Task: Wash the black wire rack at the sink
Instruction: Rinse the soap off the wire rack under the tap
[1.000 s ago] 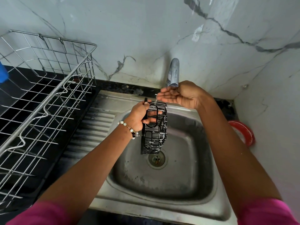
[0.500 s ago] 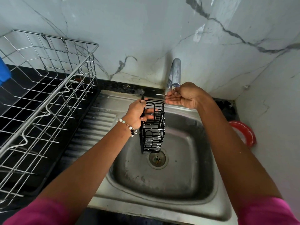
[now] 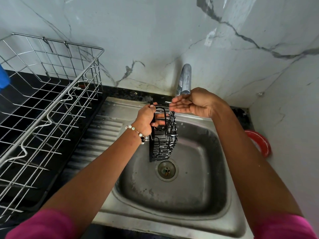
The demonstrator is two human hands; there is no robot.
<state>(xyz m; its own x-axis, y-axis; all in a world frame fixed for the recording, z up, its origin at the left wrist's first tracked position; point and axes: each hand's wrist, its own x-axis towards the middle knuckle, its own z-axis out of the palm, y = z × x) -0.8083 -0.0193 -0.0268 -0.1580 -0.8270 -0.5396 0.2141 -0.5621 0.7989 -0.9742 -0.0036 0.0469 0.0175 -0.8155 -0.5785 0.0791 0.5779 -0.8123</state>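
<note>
The left hand [image 3: 146, 118] grips the black wire rack [image 3: 163, 133] by its upper edge, holding it upright over the steel sink [image 3: 172, 213], above the drain [image 3: 166, 169]. The right hand [image 3: 193, 104] is cupped, fingers relaxed and holding nothing, just under the tap [image 3: 184, 80]. A wire dish rack [image 3: 51, 100] sits on the black counter [image 3: 120, 93] to the left

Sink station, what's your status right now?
Left hand grips black wire rack upright over sink, suds on it. Right hand open, cupped under tap. Nothing blocking the basin.
</note>
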